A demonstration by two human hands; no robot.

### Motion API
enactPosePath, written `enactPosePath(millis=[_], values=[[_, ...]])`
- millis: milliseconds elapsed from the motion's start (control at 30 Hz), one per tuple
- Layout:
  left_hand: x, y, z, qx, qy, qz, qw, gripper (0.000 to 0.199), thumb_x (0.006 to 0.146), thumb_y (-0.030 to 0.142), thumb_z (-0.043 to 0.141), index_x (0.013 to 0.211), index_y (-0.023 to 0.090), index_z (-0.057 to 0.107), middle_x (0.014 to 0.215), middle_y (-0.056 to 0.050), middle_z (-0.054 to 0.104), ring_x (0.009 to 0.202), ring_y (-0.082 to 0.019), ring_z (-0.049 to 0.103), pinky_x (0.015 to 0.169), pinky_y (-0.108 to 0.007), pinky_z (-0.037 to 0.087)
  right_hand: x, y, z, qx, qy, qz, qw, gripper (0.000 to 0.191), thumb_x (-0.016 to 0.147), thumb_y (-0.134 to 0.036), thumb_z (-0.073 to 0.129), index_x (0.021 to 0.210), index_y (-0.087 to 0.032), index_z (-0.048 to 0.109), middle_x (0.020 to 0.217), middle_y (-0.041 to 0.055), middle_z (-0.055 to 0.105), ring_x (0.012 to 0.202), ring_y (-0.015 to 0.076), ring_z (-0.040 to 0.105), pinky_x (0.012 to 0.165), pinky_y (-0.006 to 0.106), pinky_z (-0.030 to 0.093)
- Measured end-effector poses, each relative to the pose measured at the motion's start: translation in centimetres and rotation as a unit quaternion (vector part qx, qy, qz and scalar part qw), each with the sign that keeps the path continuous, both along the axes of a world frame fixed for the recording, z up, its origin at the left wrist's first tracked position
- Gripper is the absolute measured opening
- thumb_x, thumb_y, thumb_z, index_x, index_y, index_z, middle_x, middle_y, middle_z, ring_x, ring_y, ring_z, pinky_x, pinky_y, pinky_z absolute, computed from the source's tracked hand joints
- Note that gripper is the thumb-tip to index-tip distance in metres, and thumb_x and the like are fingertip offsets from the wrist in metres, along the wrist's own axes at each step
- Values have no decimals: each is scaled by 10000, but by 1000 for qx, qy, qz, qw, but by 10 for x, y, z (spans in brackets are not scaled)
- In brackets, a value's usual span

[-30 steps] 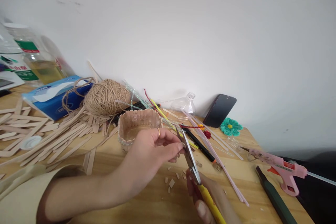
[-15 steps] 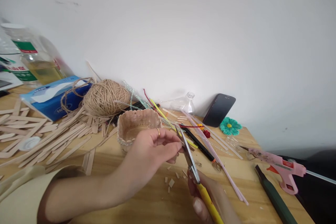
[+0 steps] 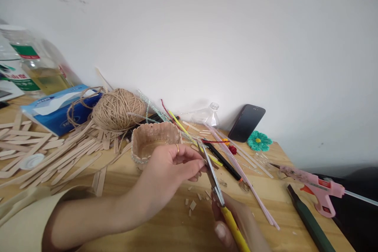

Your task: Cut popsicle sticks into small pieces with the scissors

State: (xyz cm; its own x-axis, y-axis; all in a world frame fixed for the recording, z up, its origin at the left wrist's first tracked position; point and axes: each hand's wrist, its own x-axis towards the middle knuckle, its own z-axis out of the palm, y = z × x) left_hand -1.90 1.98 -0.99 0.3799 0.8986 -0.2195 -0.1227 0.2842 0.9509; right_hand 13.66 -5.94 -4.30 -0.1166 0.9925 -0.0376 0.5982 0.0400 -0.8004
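Observation:
My right hand [image 3: 236,224] grips a pair of scissors [image 3: 217,185] with yellow handles, their metal blades pointing up and slightly apart. Close against the blades, my left hand [image 3: 174,169] is closed in a pinch, a ring on one finger. Whatever sits between those fingertips is too small or hidden to name. Behind the left hand stands a small basket [image 3: 137,149] of wooden stick pieces with a glittery trim, partly covered by the hand. Several tiny wood offcuts [image 3: 193,204] lie on the table below the fingertips.
Wooden craft sticks [image 3: 73,157] and a ball of twine [image 3: 118,108] spread at left beside a blue tissue pack [image 3: 63,110]. A phone [image 3: 247,123] leans on the wall near a teal flower [image 3: 259,141]. A pink glue gun [image 3: 315,189] and a dark green tool [image 3: 308,220] lie at right.
The view has shifted very slightly. Both hands and the scissors hold nearly the same position.

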Motion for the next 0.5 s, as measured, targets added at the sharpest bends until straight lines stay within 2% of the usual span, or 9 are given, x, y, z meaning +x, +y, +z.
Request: enactPosePath(millis=[233,367,500], values=[[-1,-1,-3,30,14,5,999,49,700,198,625,678,161,647,610,18,626,585,-93,538,558,-190,430,-1,0,2,-2,-4,-8,1000,640,705,-802,256,681,-195,457,552,-49,295,502,118,244,469,251,195],[-1,0,-4,33,9,3,999,47,705,199,623,685,160,644,614,19,624,589,-92,536,566,-192,432,3,-2,-6,-5,1,-7,1000,672,702,-807,237,711,-183,487,576,-41,316,507,120,262,460,246,221],[1,-1,-2,3,-9,8,1000,62,689,204,636,667,146,638,602,16,619,579,-93,536,559,-197,436,7,-4,-15,14,23,-3,1000,673,722,-788,248,803,-179,524,634,-5,421,534,133,335,477,247,281]])
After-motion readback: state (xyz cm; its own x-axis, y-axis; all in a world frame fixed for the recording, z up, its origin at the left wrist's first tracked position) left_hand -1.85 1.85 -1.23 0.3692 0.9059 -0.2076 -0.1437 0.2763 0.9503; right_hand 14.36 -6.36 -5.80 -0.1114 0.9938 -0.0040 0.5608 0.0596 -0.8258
